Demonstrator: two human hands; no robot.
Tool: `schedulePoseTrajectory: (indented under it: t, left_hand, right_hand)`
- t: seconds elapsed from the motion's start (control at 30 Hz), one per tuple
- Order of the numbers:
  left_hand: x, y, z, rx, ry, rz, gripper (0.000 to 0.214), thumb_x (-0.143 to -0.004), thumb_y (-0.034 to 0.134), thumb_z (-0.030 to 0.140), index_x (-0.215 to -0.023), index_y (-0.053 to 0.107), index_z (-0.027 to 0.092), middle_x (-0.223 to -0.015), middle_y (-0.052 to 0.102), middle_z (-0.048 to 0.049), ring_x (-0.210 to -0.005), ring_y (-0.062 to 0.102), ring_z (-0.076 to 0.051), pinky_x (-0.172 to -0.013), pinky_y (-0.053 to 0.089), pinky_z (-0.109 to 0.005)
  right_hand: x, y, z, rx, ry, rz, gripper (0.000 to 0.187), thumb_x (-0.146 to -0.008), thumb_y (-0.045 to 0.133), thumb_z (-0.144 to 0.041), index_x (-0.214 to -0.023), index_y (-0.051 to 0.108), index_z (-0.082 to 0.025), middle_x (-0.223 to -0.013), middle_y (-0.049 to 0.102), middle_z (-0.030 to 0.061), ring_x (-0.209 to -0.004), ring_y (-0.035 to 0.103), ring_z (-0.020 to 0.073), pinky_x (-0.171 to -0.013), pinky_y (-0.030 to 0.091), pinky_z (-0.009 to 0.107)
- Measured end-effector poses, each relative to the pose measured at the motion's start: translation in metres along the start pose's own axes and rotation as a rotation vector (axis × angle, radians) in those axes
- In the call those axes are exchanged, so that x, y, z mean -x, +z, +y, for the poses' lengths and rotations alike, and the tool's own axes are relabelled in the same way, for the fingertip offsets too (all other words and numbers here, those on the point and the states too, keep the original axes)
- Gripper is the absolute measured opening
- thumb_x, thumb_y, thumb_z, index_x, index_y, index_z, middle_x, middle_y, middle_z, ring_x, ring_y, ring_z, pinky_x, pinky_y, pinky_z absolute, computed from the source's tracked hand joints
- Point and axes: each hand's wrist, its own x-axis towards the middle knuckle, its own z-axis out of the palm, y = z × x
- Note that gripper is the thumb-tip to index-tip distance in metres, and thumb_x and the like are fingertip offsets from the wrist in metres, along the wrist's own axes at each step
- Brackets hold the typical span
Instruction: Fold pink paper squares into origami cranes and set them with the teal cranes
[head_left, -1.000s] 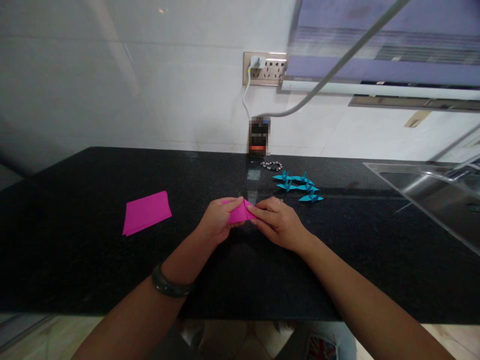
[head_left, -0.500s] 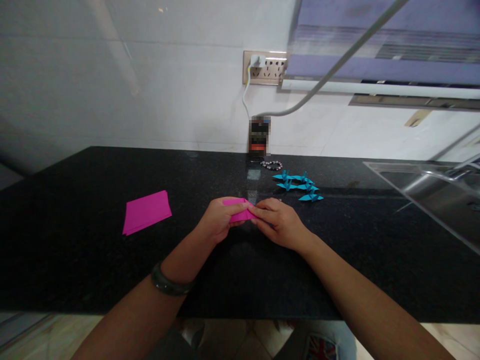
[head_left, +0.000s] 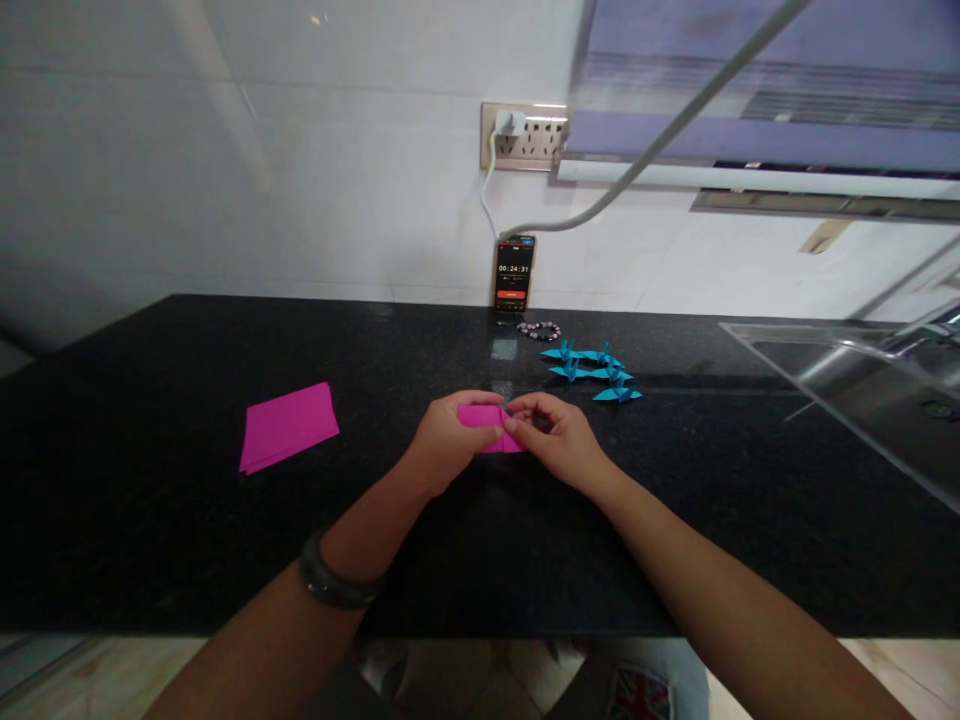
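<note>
Head view, folded pink paper, under both thumbs

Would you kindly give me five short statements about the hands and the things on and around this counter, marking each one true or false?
1. The left hand and the right hand both touch the folded pink paper. True.
2. The stack of pink sheets lies to the right of both hands. False: it lies to their left.
3. The phone stands against the wall with its screen lit. True.
4. The bangle is on the right wrist. False: it is on the left one.
5. The paper birds beyond the right hand are blue. True.
</note>
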Motion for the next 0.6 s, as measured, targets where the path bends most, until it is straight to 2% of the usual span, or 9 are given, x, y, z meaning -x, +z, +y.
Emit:
schedulePoseTrajectory:
  t: [0.1, 0.17, 0.23, 0.33, 0.47, 0.6]
  left_hand:
    - [0.0025, 0.0004, 0.0031, -0.097, 0.061, -0.024, 0.050, -0.057, 0.069, 0.017, -0.105, 0.057, 0.017, -0.071, 0.060, -0.0001, -0.051, 0.048, -0.007, -0.047, 0.038, -0.018]
    - [0.0028, 0.0016, 0.0036, -0.024, 0.066, -0.014, 0.054, -0.056, 0.070, 0.018, -0.108, 0.054, 0.017, -0.076, 0.060, -0.0007, -0.055, 0.051, -0.007, -0.049, 0.040, -0.018]
    - [0.0020, 0.0036, 0.0029, 0.126, 0.012, -0.019, 0.050, -0.060, 0.069, 0.022, -0.106, 0.053, 0.016, -0.083, 0.061, -0.0035, -0.062, 0.056, -0.010, -0.055, 0.045, -0.020]
    - [0.0007, 0.0068, 0.0014, 0.275, -0.117, -0.085, 0.032, -0.070, 0.061, 0.031, -0.095, 0.057, 0.012, -0.083, 0.064, -0.0081, -0.066, 0.061, -0.013, -0.059, 0.049, -0.024]
    - [0.0022, 0.0091, 0.0016, 0.297, -0.184, -0.147, 0.030, -0.073, 0.058, 0.035, -0.087, 0.060, 0.009, -0.079, 0.066, -0.0113, -0.066, 0.063, -0.016, -0.056, 0.049, -0.023]
    - [0.0045, 0.0094, 0.0021, 0.324, -0.202, -0.161, 0.032, -0.073, 0.058, 0.036, -0.089, 0.061, 0.008, -0.079, 0.067, -0.0125, -0.067, 0.064, -0.017, -0.055, 0.049, -0.022]
  right_hand:
    - [-0.0012, -0.0017, -0.0013, -0.060, 0.061, -0.036, 0.017, -0.071, 0.057, -0.032, -0.072, 0.061, -0.015, -0.064, 0.055, 0.0005, -0.056, 0.047, 0.0096, -0.051, 0.037, 0.022]
    - [-0.0016, -0.0021, -0.0029, -0.173, 0.132, -0.018, 0.019, -0.072, 0.057, -0.033, -0.070, 0.059, -0.015, -0.060, 0.053, -0.0009, -0.051, 0.044, 0.0080, -0.048, 0.034, 0.021]
    - [-0.0015, -0.0015, -0.0042, -0.292, 0.206, 0.023, 0.021, -0.072, 0.056, -0.036, -0.072, 0.058, -0.015, -0.055, 0.050, -0.0030, -0.045, 0.039, 0.0065, -0.042, 0.030, 0.020]
    - [-0.0012, 0.0003, -0.0045, -0.378, 0.254, 0.075, 0.024, -0.073, 0.055, -0.039, -0.072, 0.055, -0.016, -0.048, 0.045, -0.0052, -0.038, 0.034, 0.0059, -0.037, 0.026, 0.019]
    - [-0.0012, 0.0021, -0.0021, -0.351, 0.205, 0.116, 0.023, -0.074, 0.054, -0.039, -0.071, 0.053, -0.016, -0.050, 0.045, -0.0047, -0.040, 0.035, 0.0065, -0.038, 0.028, 0.020]
    - [-0.0007, 0.0032, 0.0001, -0.182, 0.097, 0.172, 0.020, -0.076, 0.051, -0.036, -0.071, 0.052, -0.016, -0.057, 0.048, -0.0023, -0.049, 0.040, 0.0086, -0.046, 0.033, 0.021]
